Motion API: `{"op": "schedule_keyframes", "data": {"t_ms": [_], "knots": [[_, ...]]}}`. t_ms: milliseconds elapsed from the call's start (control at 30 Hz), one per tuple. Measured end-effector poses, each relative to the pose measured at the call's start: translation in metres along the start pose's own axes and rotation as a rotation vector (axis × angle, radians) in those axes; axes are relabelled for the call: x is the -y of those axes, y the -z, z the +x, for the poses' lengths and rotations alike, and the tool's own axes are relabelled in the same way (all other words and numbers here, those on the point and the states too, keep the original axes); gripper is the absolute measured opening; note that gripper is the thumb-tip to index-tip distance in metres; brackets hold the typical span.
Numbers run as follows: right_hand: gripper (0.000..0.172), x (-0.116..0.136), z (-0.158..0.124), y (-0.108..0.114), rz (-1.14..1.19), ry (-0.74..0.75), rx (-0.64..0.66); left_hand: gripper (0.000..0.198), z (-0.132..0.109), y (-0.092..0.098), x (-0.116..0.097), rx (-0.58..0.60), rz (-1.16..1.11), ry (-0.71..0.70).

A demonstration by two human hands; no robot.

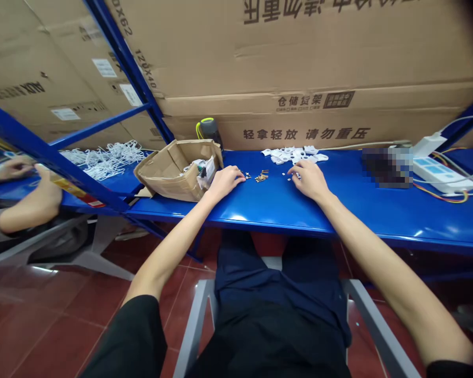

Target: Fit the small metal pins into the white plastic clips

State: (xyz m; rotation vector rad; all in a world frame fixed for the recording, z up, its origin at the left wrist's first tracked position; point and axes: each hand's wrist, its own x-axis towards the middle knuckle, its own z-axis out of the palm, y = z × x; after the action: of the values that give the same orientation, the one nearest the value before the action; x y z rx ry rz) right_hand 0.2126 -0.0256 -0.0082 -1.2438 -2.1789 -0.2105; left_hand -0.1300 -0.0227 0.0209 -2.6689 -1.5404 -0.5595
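Dark trousers (268,294) and the grey chair frame (193,325) sit closest, with both bare forearms reaching out over them to the blue shelf (378,215).

On that shelf the left hand (224,181) lies palm down just beside an open cardboard box (169,181). Its fingers are loosely bent, the tips at the edge of a small scatter of brass pieces (261,177). The right hand (309,178) is also palm down on the other side of that scatter, fingers slightly curled onto the surface. Whether either hand is pinching a piece, I cannot tell from where I stand.

The box has its flaps splayed open and holds small white items and crumpled clear bags; what is in the bags is too small to make out.

Just beyond the right hand is a loose heap of white plastic parts (295,154). A white power strip (441,173) lies well off to the right. To the left, past the shelf upright, white wire hooks (102,156) are piled, and a co-worker's hand (16,167) is at work there.

Large brown cartons (299,58) fill the back.
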Motion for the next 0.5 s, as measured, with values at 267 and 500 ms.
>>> {"op": "schedule_keyframes", "data": {"t_ms": [267, 500], "knots": [[0.032, 0.023, 0.003, 0.004, 0.188, 0.116, 0.14, 0.024, -0.016, 0.001, -0.027, -0.193, -0.443, 0.098], [0.039, 0.027, 0.005, 0.002, 0.48, 0.019, 0.017, 0.045, 0.033, -0.038, -0.091, -0.06, -1.206, 0.173]]}}
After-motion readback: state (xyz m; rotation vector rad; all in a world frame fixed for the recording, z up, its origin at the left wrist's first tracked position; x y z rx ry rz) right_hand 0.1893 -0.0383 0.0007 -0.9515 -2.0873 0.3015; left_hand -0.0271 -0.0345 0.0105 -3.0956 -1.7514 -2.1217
